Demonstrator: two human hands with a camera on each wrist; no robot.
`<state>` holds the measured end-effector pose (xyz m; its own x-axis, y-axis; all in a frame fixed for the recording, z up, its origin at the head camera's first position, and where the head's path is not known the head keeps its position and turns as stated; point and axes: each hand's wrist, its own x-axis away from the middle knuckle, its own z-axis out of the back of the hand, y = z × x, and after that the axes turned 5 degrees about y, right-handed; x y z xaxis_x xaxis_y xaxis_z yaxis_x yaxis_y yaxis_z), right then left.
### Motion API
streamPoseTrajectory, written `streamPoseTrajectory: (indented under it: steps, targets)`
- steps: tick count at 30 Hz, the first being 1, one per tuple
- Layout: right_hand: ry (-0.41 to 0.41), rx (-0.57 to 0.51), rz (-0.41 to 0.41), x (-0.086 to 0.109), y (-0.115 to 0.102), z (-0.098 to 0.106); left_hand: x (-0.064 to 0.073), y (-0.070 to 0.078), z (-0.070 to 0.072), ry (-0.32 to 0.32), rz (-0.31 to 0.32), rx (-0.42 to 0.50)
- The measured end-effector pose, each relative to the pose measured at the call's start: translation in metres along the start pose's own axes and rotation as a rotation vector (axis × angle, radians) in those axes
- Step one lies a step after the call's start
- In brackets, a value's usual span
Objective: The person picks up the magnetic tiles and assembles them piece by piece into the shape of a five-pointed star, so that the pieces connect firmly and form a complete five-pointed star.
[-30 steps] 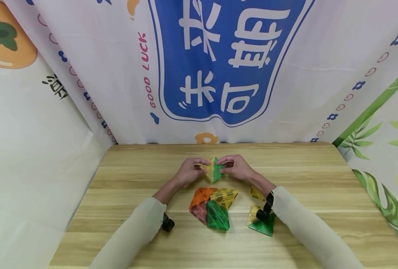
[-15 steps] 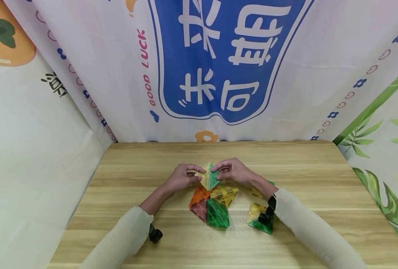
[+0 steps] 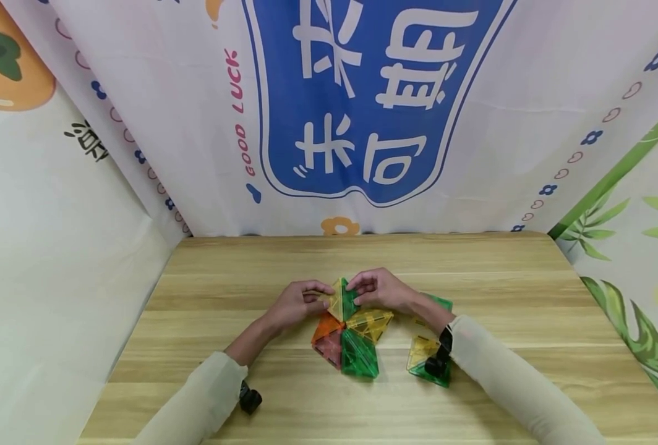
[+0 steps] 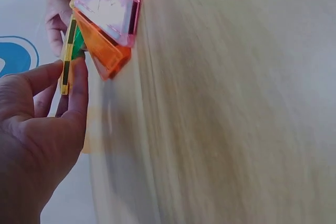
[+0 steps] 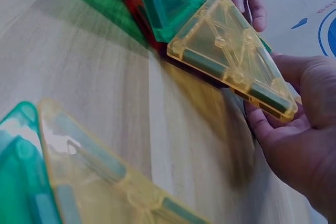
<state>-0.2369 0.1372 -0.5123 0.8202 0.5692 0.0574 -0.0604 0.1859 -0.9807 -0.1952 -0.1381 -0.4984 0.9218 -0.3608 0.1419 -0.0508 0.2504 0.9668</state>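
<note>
My left hand (image 3: 297, 301) pinches a yellow triangular magnetic tile (image 3: 336, 301) between thumb and fingers; the left wrist view shows that tile (image 4: 68, 51) edge-on. My right hand (image 3: 386, 288) pinches a green triangular tile (image 3: 348, 301), which meets the yellow one along a shared edge. This pair is at the far end of a ring of tiles: orange (image 3: 324, 327), pink (image 3: 331, 350), green (image 3: 360, 355) and yellow (image 3: 373, 325). The ring's yellow tile (image 5: 226, 56) looks raised at a slant in the right wrist view. Whether the held pair touches the ring is unclear.
Right of the ring, under my right wrist, lies a yellow-and-green tile pair (image 3: 418, 353). Behind it is another green tile (image 3: 440, 301), partly covered by my forearm. The wooden table (image 3: 223, 266) ends at a printed cloth (image 3: 212, 154).
Both hands have brought the yellow-green pair toward me, from behind the ring to its far end. My left hand has shifted left, and the ring has stayed put.
</note>
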Motion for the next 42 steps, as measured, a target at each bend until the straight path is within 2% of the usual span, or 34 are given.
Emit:
streamPoseTrajectory:
  steps: [4, 8, 12, 14, 17, 22, 26, 30, 34, 38, 42]
  targets:
    - [-0.007, 0.035, 0.001, 0.0, 0.0, -0.002, 0.001, -0.005, -0.001, -0.019, -0.044, -0.069]
    - [-0.008, 0.082, 0.016, 0.0, 0.0, -0.004, 0.003, -0.008, -0.004, -0.026, -0.149, -0.182]
    - [0.006, 0.158, 0.061, 0.0, -0.003, -0.005, 0.009, -0.004, -0.009, 0.005, -0.248, -0.308]
    - [0.012, 0.196, 0.093, -0.001, -0.004, -0.005, 0.013, 0.0, -0.011, 0.01, -0.27, -0.347]
    - [-0.005, 0.218, 0.135, -0.001, -0.007, -0.006, 0.019, 0.004, -0.014, 0.005, -0.27, -0.384]
    - [-0.073, 0.221, 0.162, -0.004, -0.01, -0.008, 0.028, 0.005, -0.016, 0.001, -0.3, -0.446]
    - [-0.092, 0.261, 0.166, -0.005, -0.01, -0.008, 0.034, 0.006, -0.018, -0.009, -0.346, -0.478]
    - [-0.088, 0.302, 0.168, -0.004, -0.013, -0.006, 0.035, 0.004, -0.019, -0.03, -0.356, -0.497]
    - [-0.08, 0.336, 0.181, -0.002, -0.014, -0.003, 0.034, 0.003, -0.019, -0.06, -0.354, -0.466]
    - [-0.044, 0.378, 0.218, 0.001, -0.014, 0.0, 0.03, 0.004, -0.015, -0.081, -0.311, -0.406]
    - [0.041, 0.435, 0.267, 0.007, -0.011, 0.004, 0.024, 0.002, -0.009, -0.066, -0.263, -0.385]
